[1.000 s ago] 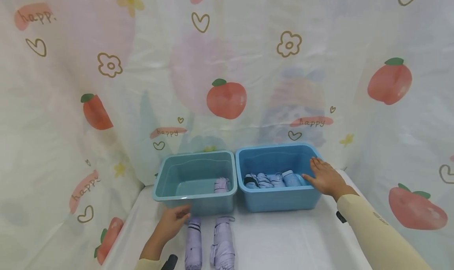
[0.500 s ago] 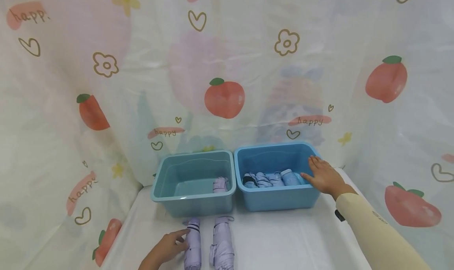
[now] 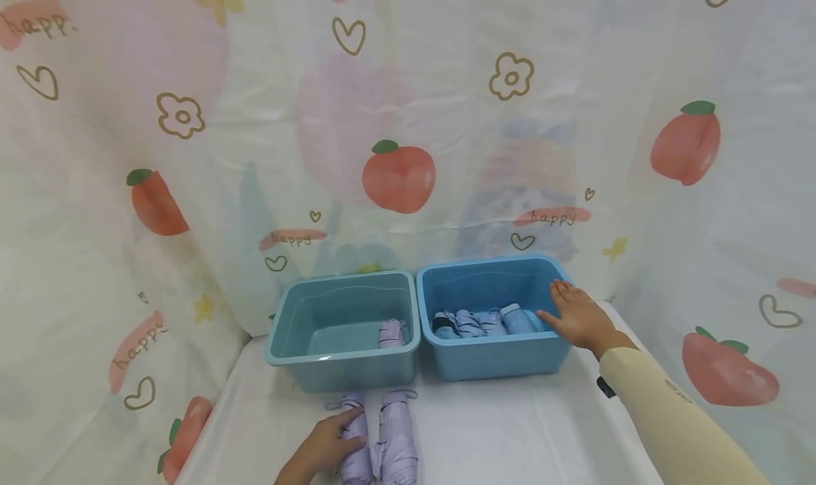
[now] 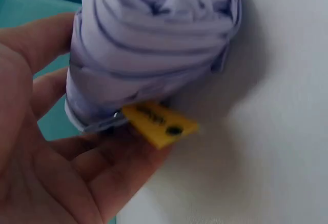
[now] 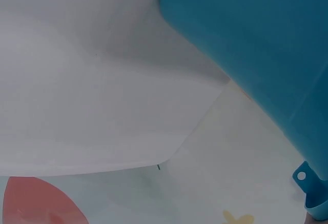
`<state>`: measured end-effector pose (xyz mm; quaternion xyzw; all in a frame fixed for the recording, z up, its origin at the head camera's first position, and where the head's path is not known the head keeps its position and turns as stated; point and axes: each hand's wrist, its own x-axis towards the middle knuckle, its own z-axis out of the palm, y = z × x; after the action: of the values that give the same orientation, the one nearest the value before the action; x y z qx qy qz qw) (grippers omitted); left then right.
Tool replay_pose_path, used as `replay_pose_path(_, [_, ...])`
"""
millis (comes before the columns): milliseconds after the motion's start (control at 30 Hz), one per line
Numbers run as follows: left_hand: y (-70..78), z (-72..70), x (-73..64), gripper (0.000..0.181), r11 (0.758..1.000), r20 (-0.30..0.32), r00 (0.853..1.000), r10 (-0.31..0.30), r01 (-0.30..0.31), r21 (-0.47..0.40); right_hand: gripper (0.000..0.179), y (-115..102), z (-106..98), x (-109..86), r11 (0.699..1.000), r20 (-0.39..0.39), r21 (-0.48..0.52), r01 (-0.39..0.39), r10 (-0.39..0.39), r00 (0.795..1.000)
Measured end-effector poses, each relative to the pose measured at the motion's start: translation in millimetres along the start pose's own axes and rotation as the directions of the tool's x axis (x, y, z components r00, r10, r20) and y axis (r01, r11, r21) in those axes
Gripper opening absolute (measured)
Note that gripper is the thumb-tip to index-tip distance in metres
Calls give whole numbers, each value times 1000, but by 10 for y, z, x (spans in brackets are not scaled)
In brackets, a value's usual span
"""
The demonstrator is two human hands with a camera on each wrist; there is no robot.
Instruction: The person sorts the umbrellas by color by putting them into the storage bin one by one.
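Observation:
My left hand [image 3: 326,441] grips the left one of two folded lilac umbrellas [image 3: 358,465] lying on the white table, thumb and fingers on either side of it. In the left wrist view this umbrella [image 4: 148,44] shows its bunched fabric end, and a yellow tag [image 4: 160,125] hangs by the fingertips. Close to its right lies the second lilac umbrella [image 3: 397,435], its strap loop toward the bins. My right hand [image 3: 579,318] rests with straight fingers on the right rim of the blue bin [image 3: 497,357]; the right wrist view shows mostly the bin's outer wall [image 5: 251,34].
Beside the blue bin stands a teal bin [image 3: 344,373] with one lilac umbrella [image 3: 392,333] inside. Several bluish folded umbrellas [image 3: 518,321] lie in the blue bin. A printed curtain [image 3: 274,152] hangs behind and around the white table [image 3: 484,428].
My left hand has come down from the teal bin's front onto the left lilac umbrella and taken hold of it; its near end has shifted right. My right hand stays on the blue rim.

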<state>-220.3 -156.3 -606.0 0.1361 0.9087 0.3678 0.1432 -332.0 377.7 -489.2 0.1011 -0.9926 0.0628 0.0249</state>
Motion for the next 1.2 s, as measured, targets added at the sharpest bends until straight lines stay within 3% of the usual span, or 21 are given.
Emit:
replay_pose_path(233, [64, -7, -23, 56, 999, -44, 999, -28, 27, -24, 86, 3, -4, 6, 1000, 26, -16, -5, 6, 1000])
replay_pose_path(533, [17, -226, -166, 56, 1000, -33, 999, 3, -3, -21, 86, -2, -6, -11, 1000, 11, -24, 5, -5, 1000])
replay_pose_path(733, [143, -557, -295, 56, 995, -36, 995, 96, -95, 9, 91, 18, 7, -5, 1000, 12, -18, 4, -3, 1000])
replay_pose_path(900, [316, -906, -363, 57, 979, -20, 981, 195, -193, 59, 89, 31, 4, -8, 1000, 12, -31, 2, -1, 1000])
replay_pose_path(1200, [674, -1374, -361, 57, 957, 32, 968, 250, -252, 140, 94, 12, -2, -17, 1000, 1, -25, 17, -17, 1000])
